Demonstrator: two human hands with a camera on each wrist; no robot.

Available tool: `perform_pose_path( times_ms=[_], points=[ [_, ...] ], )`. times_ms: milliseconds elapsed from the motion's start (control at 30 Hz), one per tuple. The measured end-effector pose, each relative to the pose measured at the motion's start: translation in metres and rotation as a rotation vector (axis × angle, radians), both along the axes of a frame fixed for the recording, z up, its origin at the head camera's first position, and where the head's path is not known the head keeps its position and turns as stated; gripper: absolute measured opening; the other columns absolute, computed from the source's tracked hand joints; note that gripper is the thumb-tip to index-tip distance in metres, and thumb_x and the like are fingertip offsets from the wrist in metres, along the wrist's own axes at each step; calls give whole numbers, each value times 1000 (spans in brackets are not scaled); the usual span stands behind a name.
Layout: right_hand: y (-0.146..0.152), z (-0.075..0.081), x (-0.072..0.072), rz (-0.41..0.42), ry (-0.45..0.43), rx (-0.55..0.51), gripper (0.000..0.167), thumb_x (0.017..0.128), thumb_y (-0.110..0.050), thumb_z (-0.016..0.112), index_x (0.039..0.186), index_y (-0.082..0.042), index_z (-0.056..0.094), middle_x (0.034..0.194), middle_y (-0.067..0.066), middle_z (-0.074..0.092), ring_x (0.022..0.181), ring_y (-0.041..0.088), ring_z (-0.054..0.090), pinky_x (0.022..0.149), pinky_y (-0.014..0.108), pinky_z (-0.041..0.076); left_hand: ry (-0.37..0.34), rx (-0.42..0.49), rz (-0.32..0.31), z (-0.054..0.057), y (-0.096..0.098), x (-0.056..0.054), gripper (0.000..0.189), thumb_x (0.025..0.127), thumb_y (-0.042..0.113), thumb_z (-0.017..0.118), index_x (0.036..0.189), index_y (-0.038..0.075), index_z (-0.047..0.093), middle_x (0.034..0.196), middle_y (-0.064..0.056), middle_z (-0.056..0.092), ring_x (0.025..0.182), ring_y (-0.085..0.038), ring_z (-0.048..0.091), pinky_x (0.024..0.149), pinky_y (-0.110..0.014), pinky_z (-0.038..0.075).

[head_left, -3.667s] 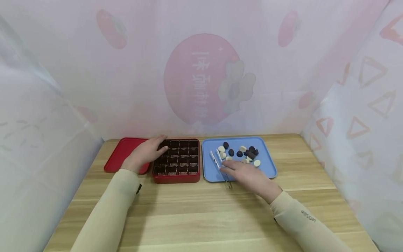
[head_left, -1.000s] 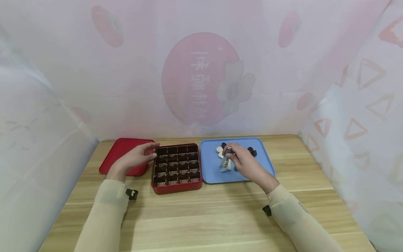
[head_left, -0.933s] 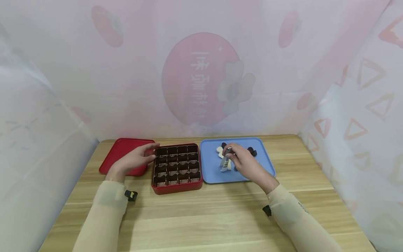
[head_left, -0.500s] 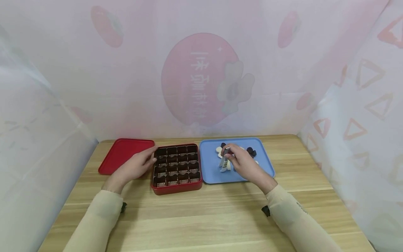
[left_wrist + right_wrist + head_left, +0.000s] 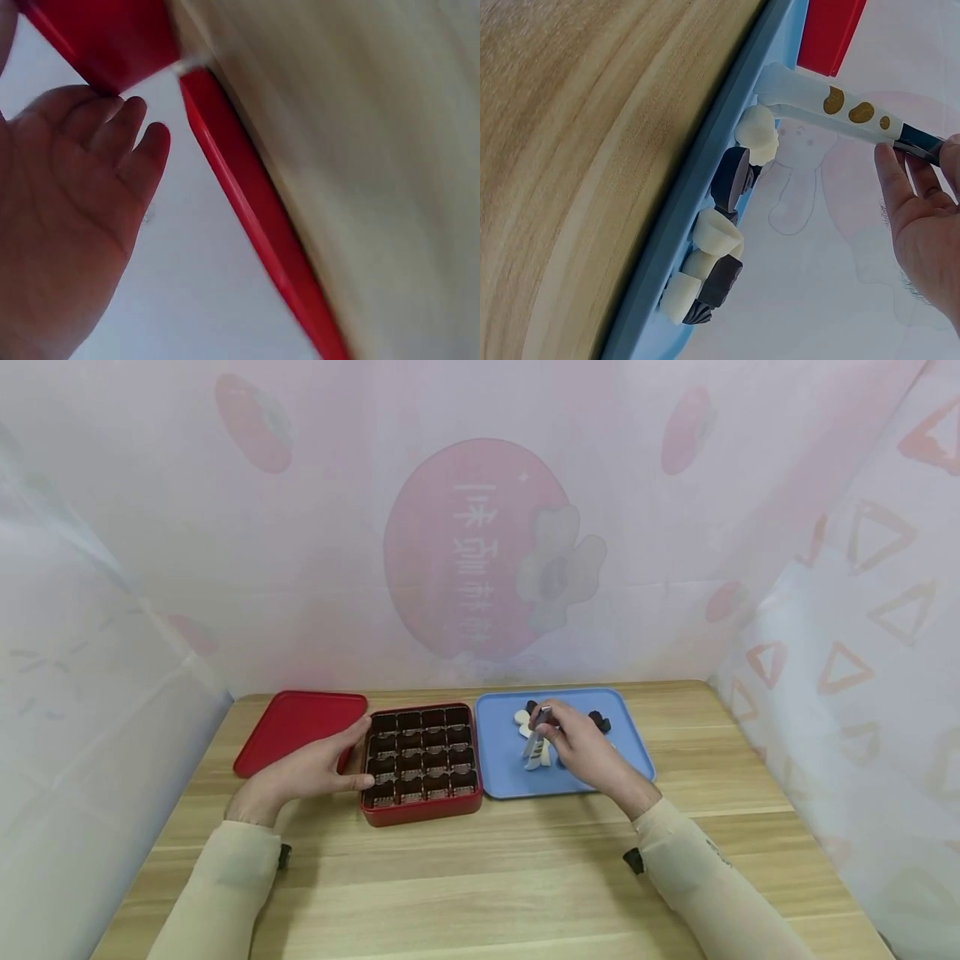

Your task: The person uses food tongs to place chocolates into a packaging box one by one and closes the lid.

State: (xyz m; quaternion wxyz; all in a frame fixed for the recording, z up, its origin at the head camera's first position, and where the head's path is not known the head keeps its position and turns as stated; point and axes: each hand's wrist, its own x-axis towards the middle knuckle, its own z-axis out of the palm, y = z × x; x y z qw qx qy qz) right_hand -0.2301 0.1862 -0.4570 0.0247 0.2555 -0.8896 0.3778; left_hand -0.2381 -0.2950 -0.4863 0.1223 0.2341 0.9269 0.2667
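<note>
My left hand [image 5: 307, 768] lies at the left side of a red box [image 5: 423, 812] with dark square compartments, thumb and fingers spread, tips right at the rim. In the left wrist view the left hand's [image 5: 67, 195] palm shows, fingers close to the red box [image 5: 120, 37]. My right hand [image 5: 588, 756] holds tongs [image 5: 534, 752] upright over the blue tray [image 5: 498, 783], white ends down. The right wrist view shows the tongs' [image 5: 832, 105] gold-spotted arms beside a white chocolate [image 5: 756, 133]. Dark chocolates [image 5: 731, 178] and other white pieces lie on the tray.
A flat red lid [image 5: 292, 727] lies left of the box, partly behind my left hand. Box and tray stand nearly edge to edge on the wooden table [image 5: 450, 877]. A printed white curtain [image 5: 480, 393] closes off the back and sides.
My right hand has taken up the tongs that lay on the tray. The box sits slightly nearer and turned. My left hand has drawn back from over it, its thumb now spread along its side.
</note>
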Motion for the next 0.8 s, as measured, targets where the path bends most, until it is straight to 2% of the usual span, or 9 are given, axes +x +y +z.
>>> perform_pose_path(
  times_ms=[67, 133, 233, 300, 400, 500, 700, 800],
  points=[
    [0, -1, 0, 3, -2, -1, 17, 122, -12, 59, 136, -8, 68, 131, 13, 80, 122, 29, 78, 101, 48, 67, -18, 58, 38, 0, 3, 1, 106, 111, 44, 82, 185, -3, 24, 193, -30, 27, 175, -57, 36, 139, -75, 38],
    [0, -1, 0, 4, -4, -4, 18, 122, -12, 59, 137, -8, 68, 132, 14, 80, 122, 29, 78, 101, 48, 67, -49, 140, 103, -2, 8, 2, 90, 118, 33, 74, 184, -3, 25, 187, -33, 38, 169, -56, 47, 136, -73, 43],
    [0, -1, 0, 6, -3, -6, 17, 122, -12, 59, 137, -8, 68, 131, 15, 80, 121, 29, 78, 100, 47, 67, -139, 321, 202, -4, 18, 5, 73, 122, 12, 60, 184, -5, 24, 182, -37, 43, 166, -56, 52, 136, -65, 47],
    [-1, 0, 0, 3, -2, -7, 17, 122, -12, 59, 136, -8, 68, 129, 13, 79, 120, 28, 78, 99, 47, 67, -210, 428, 258, -6, 24, 7, 71, 122, 3, 53, 184, -6, 20, 183, -39, 40, 169, -56, 47, 136, -58, 47],
    [-1, 0, -1, -5, 0, -11, 17, 122, -12, 60, 136, -8, 68, 127, 11, 79, 118, 27, 78, 99, 48, 67, -283, 530, 303, -7, 30, 10, 72, 122, -2, 47, 185, -6, 14, 189, -38, 25, 177, -55, 30, 137, -48, 42],
    [0, 0, -1, -15, -12, -21, 18, 122, -13, 61, 137, -7, 68, 126, 11, 79, 116, 26, 78, 101, 49, 67, -296, 554, 325, -8, 34, 11, 72, 122, -3, 46, 186, -5, 12, 191, -35, 20, 179, -53, 24, 136, -43, 39],
    [0, -1, -1, -30, -47, -44, 17, 122, -14, 61, 135, -6, 69, 133, 13, 79, 122, 29, 78, 106, 52, 66, -278, 537, 342, -11, 36, 12, 72, 123, -1, 44, 186, -2, 11, 193, -33, 17, 180, -54, 22, 140, -56, 32],
    [2, -2, -2, -47, -52, -52, 17, 122, -13, 61, 134, -6, 70, 135, 14, 80, 124, 30, 79, 106, 52, 67, -261, 511, 355, -11, 37, 13, 71, 123, 2, 45, 186, -2, 12, 192, -33, 18, 178, -54, 28, 139, -52, 40]
  ],
)
